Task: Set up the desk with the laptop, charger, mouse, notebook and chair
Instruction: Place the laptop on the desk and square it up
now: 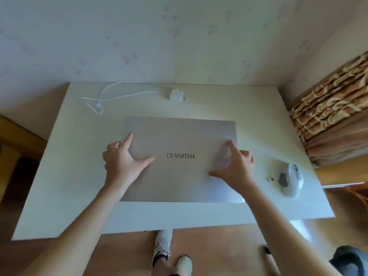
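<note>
A closed silver laptop (pixel 180 158) lies flat on the white counter (pixel 65 186), roughly centred between the left and right edges and closer to the near edge than to the far one. Its lid logo reads upside down from the wearer's side.

Left hand (pixel 121 162): spread wide, palm down on the left part of the lid. The index finger points toward the far-left corner of the laptop, the thumb reaches toward the logo, and the remaining fingers curl over the laptop's left edge. Whether they grip under that edge cannot be told.

Right hand (pixel 236 168): also spread wide, palm down on the right part of the lid. The index finger points toward the far-right corner of the laptop, the thumb stretches inward toward the middle. The outer fingers sit at the laptop's right edge. Neither hand encloses anything; both rest flat on the lid.

White charger (pixel 176 94): near the far edge of the counter, beyond the laptop and apart from it. Its cable (pixel 111 94) loops toward the far-left corner.

White mouse (pixel 291 179): near the right edge of the counter, just right of the right hand, not touching it. A small dongle-like piece (pixel 270 179) lies just beside the mouse on its left.
</note>
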